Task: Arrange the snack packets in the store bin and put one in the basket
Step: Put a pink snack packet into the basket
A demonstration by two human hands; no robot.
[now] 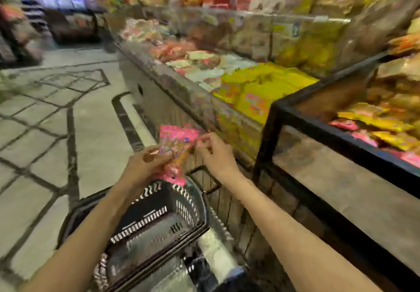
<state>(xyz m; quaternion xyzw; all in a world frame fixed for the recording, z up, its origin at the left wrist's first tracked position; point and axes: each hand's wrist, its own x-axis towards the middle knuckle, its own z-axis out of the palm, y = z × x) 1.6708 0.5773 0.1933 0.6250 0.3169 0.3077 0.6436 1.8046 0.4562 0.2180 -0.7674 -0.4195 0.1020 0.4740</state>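
Holding a pink snack packet (176, 148) between them, the left hand (145, 163) grips its lower side with curled fingers while the right hand (214, 153) pinches its upper right edge, both just above the dark basket (159, 219), with the store bin (341, 139) off to the right.

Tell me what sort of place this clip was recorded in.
Most likely a grocery or snack shop aisle. Long open bins hold heaps of packaged snacks, a black shopping basket sits on the tiled floor, and both hands, left hand and right hand, hold a pink snack packet above it.
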